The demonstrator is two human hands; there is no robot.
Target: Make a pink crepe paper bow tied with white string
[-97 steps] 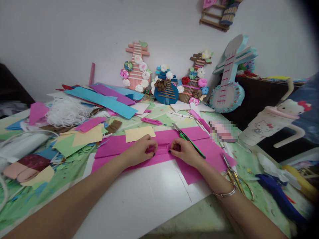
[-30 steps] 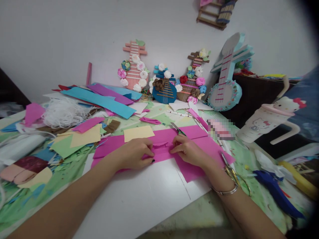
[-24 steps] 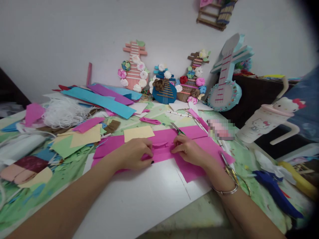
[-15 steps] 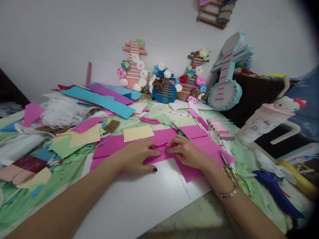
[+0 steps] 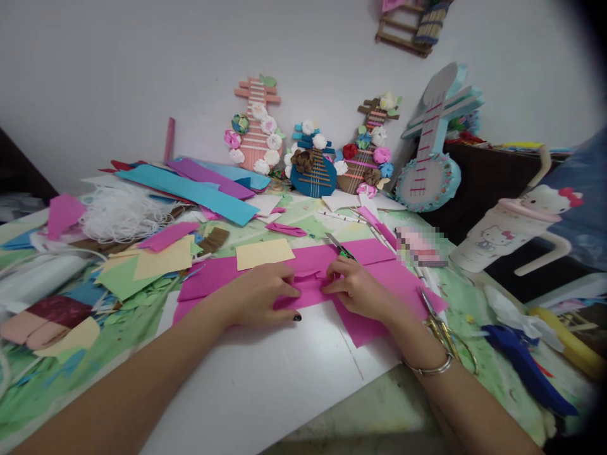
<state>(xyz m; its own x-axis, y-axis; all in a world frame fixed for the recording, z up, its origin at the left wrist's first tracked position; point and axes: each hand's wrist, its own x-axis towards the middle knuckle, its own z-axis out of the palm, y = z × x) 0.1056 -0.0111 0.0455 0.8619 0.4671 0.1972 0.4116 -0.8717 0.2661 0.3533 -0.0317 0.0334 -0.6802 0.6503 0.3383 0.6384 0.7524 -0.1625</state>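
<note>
Left hand [image 5: 263,296] fingers, flat a moment ago, now curl and pinch the pink paper strip [image 5: 310,292]; right hand [image 5: 360,289] fingers pinch its fold from the opposite side; the strip lies on the desk [image 5: 393,411], long axis left-to-right, midway between both hands.

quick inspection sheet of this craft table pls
surface: table with green cover, white board on it
job's things: pink paper on the board, a fold raised between the hands; cutter just behind the right hand
clutter: paper scraps, string pile, scissors, glue gun
grippers: left hand spread flat on the pink paper; right hand touches the fold, grip unclear
cables: white cord at the left
surroundings: wall, paper guitars leaning on it, cat cup at the right
</note>
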